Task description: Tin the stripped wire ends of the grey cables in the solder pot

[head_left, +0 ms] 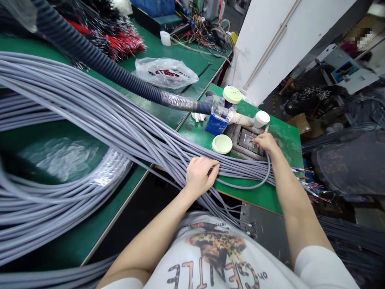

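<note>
A thick bundle of grey cables (pixel 150 130) runs across the bench from the left, with stripped coloured wire ends at the right. My left hand (pixel 201 173) rests on this bundle, its fingers curled over the cables. Pinched in my right hand (pixel 265 143) is the end of one grey cable (pixel 268 168), which loops down and back to the bundle. The cable's thin coloured wires point left over a dark, square heated-looking pot (pixel 248 140) with a shiny patch. An open round tub with pale contents (pixel 221 143) stands just left of the pot.
A ribbed black hose (pixel 120 78) with a taped nozzle hangs over the bench towards the pot. Near it are a blue box (pixel 217 122), a yellow-lidded jar (pixel 232 94) and a white cup (pixel 261 119). Coiled grey cables (pixel 60 200) lie left; a plastic bag (pixel 165 73) sits behind.
</note>
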Motion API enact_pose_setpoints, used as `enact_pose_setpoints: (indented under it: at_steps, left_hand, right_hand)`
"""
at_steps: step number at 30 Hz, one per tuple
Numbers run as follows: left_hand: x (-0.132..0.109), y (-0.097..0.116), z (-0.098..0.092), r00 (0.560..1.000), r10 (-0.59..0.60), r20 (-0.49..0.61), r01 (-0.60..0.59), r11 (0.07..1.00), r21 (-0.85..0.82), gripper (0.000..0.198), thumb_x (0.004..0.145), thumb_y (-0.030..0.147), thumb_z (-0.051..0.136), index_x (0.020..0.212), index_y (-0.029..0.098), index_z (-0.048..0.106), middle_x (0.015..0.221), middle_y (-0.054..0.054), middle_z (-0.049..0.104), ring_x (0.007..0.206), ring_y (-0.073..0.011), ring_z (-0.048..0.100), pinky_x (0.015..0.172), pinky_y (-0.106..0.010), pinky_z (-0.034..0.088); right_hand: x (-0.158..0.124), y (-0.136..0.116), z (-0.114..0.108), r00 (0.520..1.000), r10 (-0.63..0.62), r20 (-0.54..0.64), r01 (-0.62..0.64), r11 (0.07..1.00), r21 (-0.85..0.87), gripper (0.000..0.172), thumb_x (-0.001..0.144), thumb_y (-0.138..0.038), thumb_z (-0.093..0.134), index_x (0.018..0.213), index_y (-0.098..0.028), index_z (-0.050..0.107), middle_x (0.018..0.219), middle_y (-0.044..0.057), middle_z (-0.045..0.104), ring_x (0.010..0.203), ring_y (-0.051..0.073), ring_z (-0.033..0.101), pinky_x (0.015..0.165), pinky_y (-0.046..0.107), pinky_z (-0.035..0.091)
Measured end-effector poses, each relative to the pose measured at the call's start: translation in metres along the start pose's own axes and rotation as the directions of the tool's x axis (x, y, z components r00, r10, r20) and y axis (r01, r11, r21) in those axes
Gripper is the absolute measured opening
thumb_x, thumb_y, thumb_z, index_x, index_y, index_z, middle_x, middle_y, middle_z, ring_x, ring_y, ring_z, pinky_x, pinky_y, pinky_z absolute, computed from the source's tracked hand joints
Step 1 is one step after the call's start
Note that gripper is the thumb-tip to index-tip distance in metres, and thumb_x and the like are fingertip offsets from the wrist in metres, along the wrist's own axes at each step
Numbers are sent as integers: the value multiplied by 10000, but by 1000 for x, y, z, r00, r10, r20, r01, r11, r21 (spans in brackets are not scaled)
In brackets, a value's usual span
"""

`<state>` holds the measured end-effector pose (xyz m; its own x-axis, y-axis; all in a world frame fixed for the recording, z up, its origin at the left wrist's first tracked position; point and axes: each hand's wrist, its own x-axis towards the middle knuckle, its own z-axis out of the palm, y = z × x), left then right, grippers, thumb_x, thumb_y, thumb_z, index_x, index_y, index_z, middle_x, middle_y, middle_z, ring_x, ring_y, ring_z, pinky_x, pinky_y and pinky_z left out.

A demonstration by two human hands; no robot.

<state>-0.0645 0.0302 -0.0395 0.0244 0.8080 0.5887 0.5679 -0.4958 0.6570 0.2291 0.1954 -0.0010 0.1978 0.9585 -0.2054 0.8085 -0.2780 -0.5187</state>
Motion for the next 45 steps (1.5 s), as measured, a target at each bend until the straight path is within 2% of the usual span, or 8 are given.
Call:
enact_pose_setpoints:
  at_steps: [7,11,17,22,27,38,42,45]
  left_hand:
    - [0,0,0,1000,4,1,-4,1000,-1,80,856,220,573,866,207,651,755,-12,695,724,-157,604,751,-329,409]
    - [1,1,-1,1000,7,-6,-7,1000,3,72,853,217,577,862,206,648,752,-8,695,719,-156,603,756,-328,410]
    - [1,2,1,1000,-2,12,2,1000,16,97,868,233,553,851,208,646,752,-14,699,723,-158,611,755,-329,409]
    - [0,1,2,1000,-20,17,20,1000,11,99,871,231,550,858,208,646,769,-14,703,739,-158,619,773,-336,410]
    - [1,2,0,999,-28,19,28,1000,10,109,873,233,547,858,204,650,779,-17,702,733,-154,615,772,-338,410]
    - [2,2,0,1000,-12,5,12,1000,-2,104,875,218,540,865,205,643,800,-12,711,741,-149,619,763,-331,408]
    - [1,1,-1,1000,-27,16,27,1000,1,114,876,226,538,862,203,648,793,-18,707,732,-150,616,770,-337,411]
    - [1,1,-1,1000,-25,9,25,1000,-7,110,874,227,541,860,204,647,785,-19,703,728,-152,613,767,-337,411]
  right_hand:
    - [0,0,2,1000,4,-2,-4,1000,6,129,591,-220,611,492,-142,581,372,-29,482,340,70,388,380,203,284]
    - [-10,-6,-9,999,-38,-1,38,999,16,191,625,-277,624,496,-146,572,382,-34,470,355,66,381,395,207,284]
    - [-58,-51,-22,953,-266,146,257,963,78,289,705,-386,620,546,-153,557,437,-17,506,400,69,383,430,215,277]
    - [-75,-92,4,882,-399,250,423,905,-51,321,739,-380,579,511,-159,532,445,-6,510,455,85,405,475,232,266]
    - [-68,-111,34,861,-419,289,483,851,-206,239,731,-322,566,554,-164,594,464,-5,550,517,111,465,504,234,272]
    - [-62,-121,49,858,-403,317,503,782,-368,206,732,-294,565,590,-165,639,516,15,568,554,134,491,535,259,252]
    - [-65,-111,26,856,-445,264,513,799,-314,244,742,-325,559,579,-159,634,513,15,567,540,130,481,533,261,261]
    - [-61,-88,-1,897,-406,177,441,855,-273,283,751,-361,558,568,-155,622,494,18,571,509,124,473,512,256,271]
